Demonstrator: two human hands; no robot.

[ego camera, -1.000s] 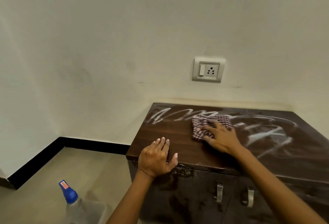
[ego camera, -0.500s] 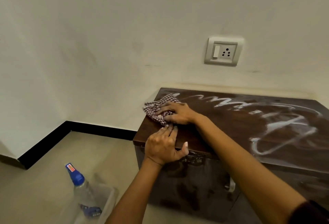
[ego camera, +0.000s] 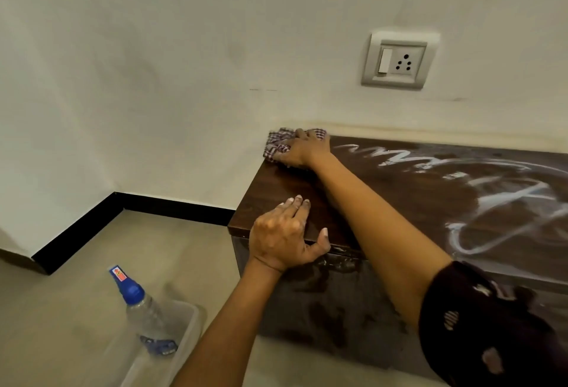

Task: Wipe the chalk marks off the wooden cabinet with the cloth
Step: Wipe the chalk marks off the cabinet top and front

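Observation:
A dark wooden cabinet (ego camera: 276, 190) stands against the wall, its top scrawled with white chalk marks (ego camera: 479, 202) across the middle and right. My right hand (ego camera: 302, 150) presses a checked red-and-white cloth (ego camera: 276, 143) onto the cabinet's far left corner, against the wall. My left hand (ego camera: 284, 234) lies flat on the near left edge of the top, fingers spread, thumb over the front edge. The left part of the top shows no chalk.
A clear plastic bottle with a blue cap (ego camera: 138, 309) stands in a clear plastic tub (ego camera: 184, 340) on the floor, left of the cabinet. A wall socket with a switch (ego camera: 398, 60) sits above the cabinet. A black skirting (ego camera: 92, 220) runs along the walls.
My right hand has swept the cloth leftwards and back, from the middle of the top to the far left corner. The chalk there is gone. My left hand stays on the near edge.

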